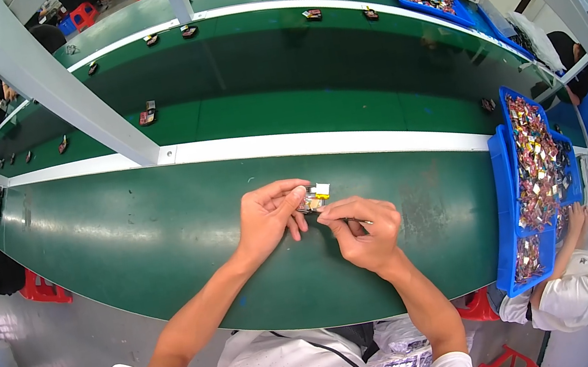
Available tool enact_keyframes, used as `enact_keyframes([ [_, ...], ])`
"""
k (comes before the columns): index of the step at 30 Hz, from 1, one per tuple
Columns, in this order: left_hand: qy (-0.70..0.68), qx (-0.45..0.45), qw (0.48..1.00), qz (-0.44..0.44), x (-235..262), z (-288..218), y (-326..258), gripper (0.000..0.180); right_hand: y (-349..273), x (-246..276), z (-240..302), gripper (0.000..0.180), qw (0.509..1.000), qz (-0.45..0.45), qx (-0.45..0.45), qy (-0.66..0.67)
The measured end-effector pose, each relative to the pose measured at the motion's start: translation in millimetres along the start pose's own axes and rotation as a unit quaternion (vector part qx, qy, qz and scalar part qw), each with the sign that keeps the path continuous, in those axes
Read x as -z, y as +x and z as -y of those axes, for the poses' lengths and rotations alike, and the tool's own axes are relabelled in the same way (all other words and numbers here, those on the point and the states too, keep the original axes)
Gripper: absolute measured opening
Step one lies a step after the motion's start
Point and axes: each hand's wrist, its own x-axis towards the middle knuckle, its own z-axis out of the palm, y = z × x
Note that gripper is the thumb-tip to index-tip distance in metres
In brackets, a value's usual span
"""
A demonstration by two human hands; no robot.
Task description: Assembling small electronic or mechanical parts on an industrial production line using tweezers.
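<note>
My left hand pinches a small electronic part with a white and yellow end, held just above the green bench top. My right hand sits beside it, fingers curled, its fingertips touching the part's lower right edge. Whether a thin tool is in the right hand I cannot tell. Both forearms come up from the lower edge.
A blue tray full of small parts stands at the right, with a seated person reaching into it. A white rail and a conveyor belt carrying scattered parts lie beyond. Other people work across the belt and at far left.
</note>
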Motion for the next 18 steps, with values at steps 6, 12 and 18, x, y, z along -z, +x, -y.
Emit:
enact_keyframes([
  [6,0.007,-0.002,1.000,0.027,-2.1,1.6,-1.4,0.028,-1.2,1.5,1.2,0.016,0.999,-0.001,-0.033,-0.005],
  [12,0.027,0.010,0.999,0.015,-4.3,4.1,-0.8,0.026,-0.3,1.9,-0.1,0.016,1.000,0.014,-0.014,-0.017],
  [18,0.037,0.015,0.999,0.006,-6.5,1.7,-1.3,0.022,-0.5,0.4,0.1,0.016,0.999,0.021,-0.007,-0.025],
])
